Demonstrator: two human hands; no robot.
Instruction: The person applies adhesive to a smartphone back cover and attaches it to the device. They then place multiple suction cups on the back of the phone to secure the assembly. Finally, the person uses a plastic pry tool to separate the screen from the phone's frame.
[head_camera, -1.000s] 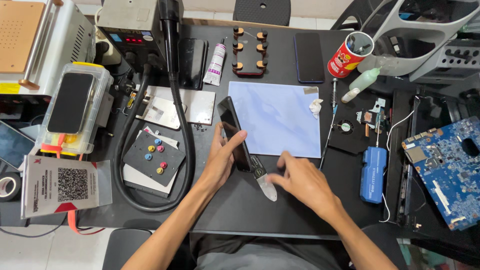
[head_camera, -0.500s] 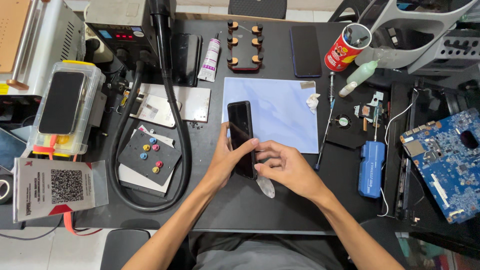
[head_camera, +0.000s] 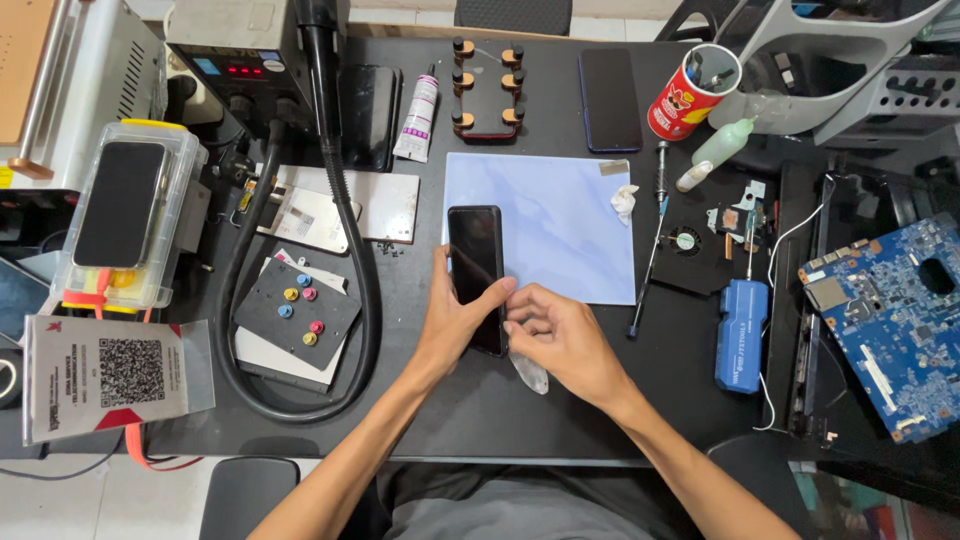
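- The black rectangular smartphone with a dark glass face (head_camera: 475, 270) lies lengthwise on the black counter (head_camera: 600, 400), its upper end overlapping the left edge of the pale blue rectangular work mat (head_camera: 560, 230).
- The left hand (head_camera: 452, 322) cups the phone's lower half from 9 o'clock; its grip is closed around the phone's edges, thumb on the left side, fingertips (head_camera: 505, 288) over the right edge.
- The right hand (head_camera: 560, 340) sits just beside the phone at 4 o'clock, fingers curled inward, their tips meeting the phone's lower right edge; whether this grip pinches anything small cannot be told.
- A clear, pointed plastic piece (head_camera: 530, 372) lies on the counter under the right hand, at 6 o'clock from the phone.
- At 9 o'clock from the phone, a dark square pad with coloured round dots (head_camera: 297, 312) rests inside the loop of a thick black hose (head_camera: 365, 300).
- At 12 o'clock stand a white glue tube (head_camera: 417, 118) and a dark clamp frame with wooden knobs (head_camera: 485, 92).
- At 3 o'clock, well apart, lie a slim screwdriver (head_camera: 650, 255) and a blue boxy tool (head_camera: 740, 335).
- At 1 o'clock, another black phone (head_camera: 610, 98) lies near a red can holding tools (head_camera: 690, 95).
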